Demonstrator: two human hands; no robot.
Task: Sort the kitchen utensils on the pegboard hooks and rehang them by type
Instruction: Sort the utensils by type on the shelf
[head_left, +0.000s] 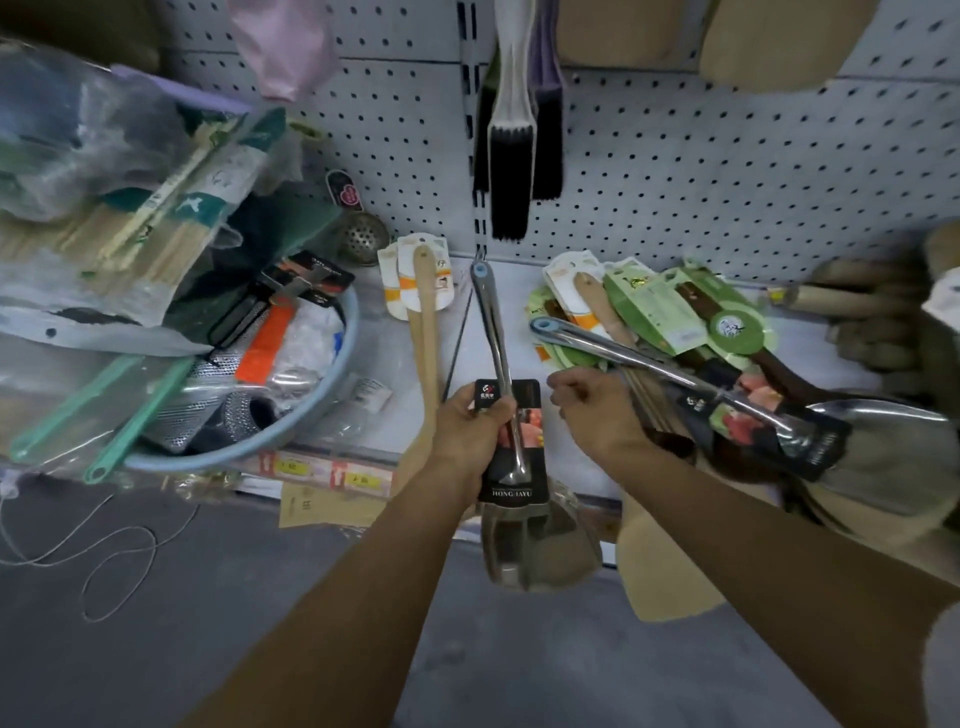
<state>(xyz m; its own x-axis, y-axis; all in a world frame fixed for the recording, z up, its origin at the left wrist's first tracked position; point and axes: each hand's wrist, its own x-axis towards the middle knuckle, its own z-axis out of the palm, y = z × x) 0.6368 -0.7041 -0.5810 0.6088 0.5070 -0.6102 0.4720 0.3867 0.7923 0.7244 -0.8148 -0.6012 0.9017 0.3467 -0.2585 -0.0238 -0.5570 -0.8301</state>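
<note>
Steel turner (498, 364) — gripped by left hand (470, 431); right hand (597, 410) loosely curled, empty. Advice: steady loop end (479, 270), thread onto hook.

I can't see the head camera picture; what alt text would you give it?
A person's left hand grips a steel spatula by its black label card, while the right hand reaches toward a second steel spatula lying on a shelf below a pegboard. Wooden spatulas and packaged utensils lie around them.
</note>
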